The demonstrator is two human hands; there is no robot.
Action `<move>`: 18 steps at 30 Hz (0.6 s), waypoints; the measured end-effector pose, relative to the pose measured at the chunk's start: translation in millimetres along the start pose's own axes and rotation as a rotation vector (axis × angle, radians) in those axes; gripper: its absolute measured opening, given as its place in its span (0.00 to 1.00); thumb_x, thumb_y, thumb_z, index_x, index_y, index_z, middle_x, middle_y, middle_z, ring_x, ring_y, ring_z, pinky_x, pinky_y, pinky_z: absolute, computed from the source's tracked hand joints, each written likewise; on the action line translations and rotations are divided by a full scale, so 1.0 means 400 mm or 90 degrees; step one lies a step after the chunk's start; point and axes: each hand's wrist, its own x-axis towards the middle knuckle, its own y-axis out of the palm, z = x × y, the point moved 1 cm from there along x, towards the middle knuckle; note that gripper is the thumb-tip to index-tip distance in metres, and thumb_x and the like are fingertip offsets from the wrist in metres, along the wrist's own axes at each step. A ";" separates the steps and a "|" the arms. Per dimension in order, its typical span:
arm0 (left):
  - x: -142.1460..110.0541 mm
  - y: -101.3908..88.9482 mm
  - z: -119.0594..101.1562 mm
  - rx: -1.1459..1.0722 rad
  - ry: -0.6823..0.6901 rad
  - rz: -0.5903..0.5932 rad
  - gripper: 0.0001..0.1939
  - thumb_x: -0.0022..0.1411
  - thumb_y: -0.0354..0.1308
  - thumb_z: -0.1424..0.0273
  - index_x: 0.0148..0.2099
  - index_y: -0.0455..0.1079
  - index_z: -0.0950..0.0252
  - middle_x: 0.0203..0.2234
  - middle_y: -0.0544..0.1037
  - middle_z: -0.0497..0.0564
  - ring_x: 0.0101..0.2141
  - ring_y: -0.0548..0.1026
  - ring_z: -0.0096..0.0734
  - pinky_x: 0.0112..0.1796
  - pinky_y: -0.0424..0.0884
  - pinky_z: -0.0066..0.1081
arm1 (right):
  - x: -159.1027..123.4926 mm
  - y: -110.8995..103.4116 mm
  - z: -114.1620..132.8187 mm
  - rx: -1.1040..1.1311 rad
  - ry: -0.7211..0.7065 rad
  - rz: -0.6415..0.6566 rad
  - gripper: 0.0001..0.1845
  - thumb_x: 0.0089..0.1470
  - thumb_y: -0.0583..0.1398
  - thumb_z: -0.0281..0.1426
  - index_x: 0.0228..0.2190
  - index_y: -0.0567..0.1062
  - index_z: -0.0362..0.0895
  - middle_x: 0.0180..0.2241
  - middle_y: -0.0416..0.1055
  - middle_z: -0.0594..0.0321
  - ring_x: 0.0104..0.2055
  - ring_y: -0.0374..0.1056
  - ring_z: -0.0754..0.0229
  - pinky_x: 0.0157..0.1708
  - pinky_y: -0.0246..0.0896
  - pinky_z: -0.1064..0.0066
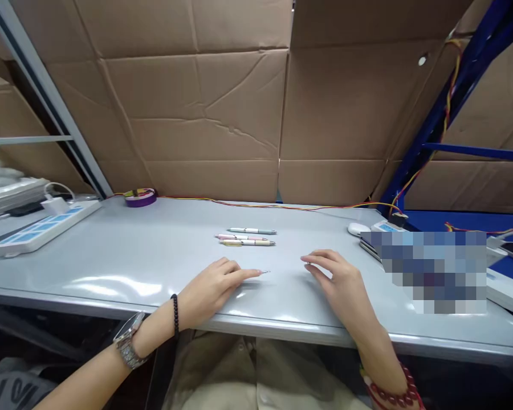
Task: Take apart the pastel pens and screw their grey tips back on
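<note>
My left hand (222, 285) is over the front middle of the table, its fingers closed and the index finger stretched forward. From its fingertips sticks out a thin, pointed piece (265, 272), like a pen tip; any rest of it is hidden by the hand. To the right, my right hand (336, 279) holds thumb and fingertips close together, with a tiny dark spot between them too small to name. Beyond both hands lie three pens side by side: a grey-green and white pen (252, 231), a pink and white pen (239, 237) and a cream pen (248, 243).
A purple roll of tape (140, 197) sits at the back left of the grey table (111, 245). Power strips (47, 228) stand at both sides. A white mouse (359, 229) and a pixelated area are at right. Red and yellow wires (239, 203) run along the cardboard wall (196, 114).
</note>
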 end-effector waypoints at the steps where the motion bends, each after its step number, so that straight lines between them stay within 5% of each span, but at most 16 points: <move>1: 0.005 -0.001 0.004 -0.013 0.000 0.011 0.22 0.66 0.42 0.77 0.57 0.62 0.54 0.39 0.71 0.51 0.39 0.67 0.31 0.42 0.66 0.30 | 0.001 -0.003 -0.009 -0.010 0.018 0.017 0.10 0.55 0.55 0.28 0.34 0.76 0.47 0.37 0.72 0.59 0.39 0.68 0.55 0.38 0.64 0.64; 7: 0.053 -0.034 0.047 -0.030 0.060 0.052 0.19 0.66 0.43 0.76 0.55 0.64 0.56 0.46 0.70 0.52 0.46 0.67 0.32 0.47 0.65 0.33 | -0.008 0.004 -0.024 -0.016 0.106 0.071 0.11 0.54 0.52 0.28 0.36 0.73 0.45 0.35 0.74 0.60 0.36 0.70 0.56 0.36 0.65 0.65; 11: 0.116 -0.061 0.089 0.080 0.055 0.015 0.16 0.65 0.48 0.70 0.54 0.63 0.58 0.45 0.69 0.53 0.44 0.68 0.34 0.43 0.66 0.33 | -0.012 0.013 -0.030 -0.071 0.114 0.115 0.09 0.53 0.53 0.28 0.32 0.73 0.45 0.32 0.74 0.60 0.35 0.70 0.55 0.34 0.63 0.65; 18: 0.224 0.000 0.157 0.243 0.075 -0.003 0.09 0.63 0.51 0.66 0.42 0.68 0.65 0.36 0.70 0.55 0.36 0.69 0.37 0.35 0.68 0.35 | -0.012 0.014 -0.030 -0.057 0.133 0.125 0.12 0.53 0.53 0.27 0.39 0.73 0.43 0.38 0.74 0.58 0.40 0.69 0.54 0.41 0.63 0.61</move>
